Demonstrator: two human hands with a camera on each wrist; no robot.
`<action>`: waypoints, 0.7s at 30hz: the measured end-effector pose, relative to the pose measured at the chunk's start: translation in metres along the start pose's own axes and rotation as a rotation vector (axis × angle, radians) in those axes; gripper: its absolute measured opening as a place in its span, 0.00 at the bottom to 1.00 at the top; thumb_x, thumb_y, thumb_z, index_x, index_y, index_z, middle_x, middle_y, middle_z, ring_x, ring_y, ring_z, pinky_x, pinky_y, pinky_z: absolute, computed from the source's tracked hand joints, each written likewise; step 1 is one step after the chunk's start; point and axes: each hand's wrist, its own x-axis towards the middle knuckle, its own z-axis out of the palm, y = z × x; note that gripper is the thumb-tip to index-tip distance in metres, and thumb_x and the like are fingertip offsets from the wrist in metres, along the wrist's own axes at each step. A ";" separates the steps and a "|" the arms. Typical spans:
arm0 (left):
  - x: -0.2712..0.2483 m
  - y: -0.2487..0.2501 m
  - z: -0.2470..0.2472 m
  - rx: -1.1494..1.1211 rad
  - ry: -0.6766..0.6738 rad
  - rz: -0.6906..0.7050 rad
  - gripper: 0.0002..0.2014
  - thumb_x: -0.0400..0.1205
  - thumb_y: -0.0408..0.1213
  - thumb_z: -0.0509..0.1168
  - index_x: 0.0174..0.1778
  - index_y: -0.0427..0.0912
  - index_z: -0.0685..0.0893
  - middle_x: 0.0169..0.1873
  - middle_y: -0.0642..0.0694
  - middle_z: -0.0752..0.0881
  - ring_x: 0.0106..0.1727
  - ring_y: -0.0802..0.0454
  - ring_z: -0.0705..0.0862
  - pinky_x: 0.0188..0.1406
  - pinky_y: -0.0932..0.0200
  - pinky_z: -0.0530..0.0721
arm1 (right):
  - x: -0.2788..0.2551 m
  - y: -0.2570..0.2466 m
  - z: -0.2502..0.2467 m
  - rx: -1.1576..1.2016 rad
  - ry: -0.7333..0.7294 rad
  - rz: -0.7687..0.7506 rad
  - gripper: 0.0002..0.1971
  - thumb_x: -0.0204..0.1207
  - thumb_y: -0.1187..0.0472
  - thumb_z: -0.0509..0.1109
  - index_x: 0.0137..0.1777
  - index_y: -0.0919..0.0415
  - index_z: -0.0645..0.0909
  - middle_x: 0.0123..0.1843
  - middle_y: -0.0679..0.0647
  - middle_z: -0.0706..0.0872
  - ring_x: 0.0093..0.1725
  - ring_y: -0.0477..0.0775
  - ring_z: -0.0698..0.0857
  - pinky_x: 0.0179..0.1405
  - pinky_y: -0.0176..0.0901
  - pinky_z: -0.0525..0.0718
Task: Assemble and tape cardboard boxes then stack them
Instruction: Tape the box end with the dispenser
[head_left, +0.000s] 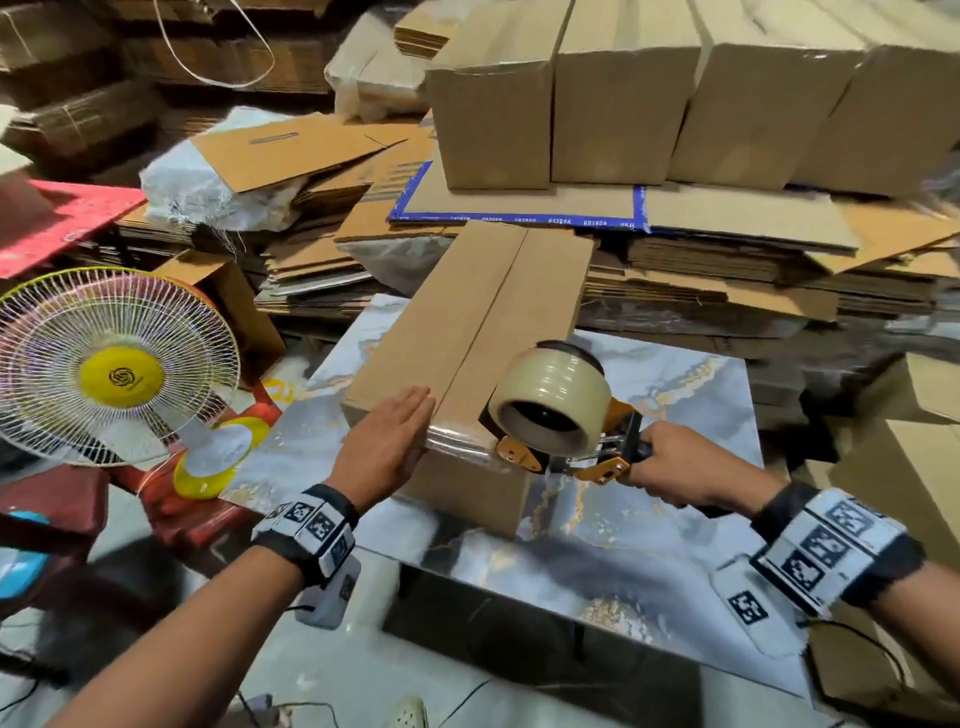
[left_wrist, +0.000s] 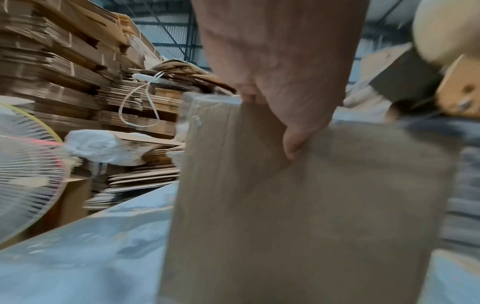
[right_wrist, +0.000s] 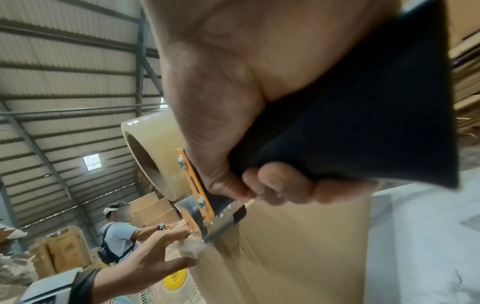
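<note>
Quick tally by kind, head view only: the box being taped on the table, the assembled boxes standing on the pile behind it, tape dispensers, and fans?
Box being taped, on the marble-pattern table: 1
Assembled boxes standing behind: 4
Tape dispenser, gripped by the right hand: 1
Fan: 1
Total: 7

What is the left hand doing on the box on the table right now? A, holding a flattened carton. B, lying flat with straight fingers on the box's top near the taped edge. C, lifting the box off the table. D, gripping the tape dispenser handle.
B: the left hand lies flat, fingers straight, on top of the box beside the taped near edge, while the right hand grips the tape dispenser.
</note>
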 end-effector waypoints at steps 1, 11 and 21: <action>0.001 0.006 -0.002 0.039 -0.035 -0.012 0.37 0.69 0.35 0.83 0.73 0.27 0.79 0.72 0.28 0.80 0.71 0.30 0.82 0.70 0.36 0.79 | -0.001 0.003 0.001 0.006 0.011 0.003 0.14 0.75 0.60 0.74 0.32 0.60 0.75 0.25 0.55 0.76 0.22 0.52 0.71 0.23 0.40 0.71; 0.036 0.083 -0.019 0.091 -0.130 0.235 0.33 0.53 0.47 0.89 0.52 0.38 0.88 0.48 0.37 0.90 0.50 0.35 0.90 0.44 0.48 0.90 | -0.001 0.009 0.014 0.032 0.084 -0.060 0.18 0.74 0.57 0.75 0.28 0.59 0.72 0.22 0.51 0.74 0.19 0.47 0.69 0.29 0.43 0.69; 0.040 0.073 0.003 0.079 -0.222 0.131 0.48 0.86 0.50 0.64 0.89 0.37 0.38 0.88 0.39 0.38 0.90 0.44 0.40 0.81 0.56 0.31 | -0.020 0.058 0.015 0.131 0.069 0.011 0.18 0.75 0.62 0.74 0.27 0.57 0.71 0.21 0.49 0.75 0.20 0.51 0.71 0.21 0.39 0.70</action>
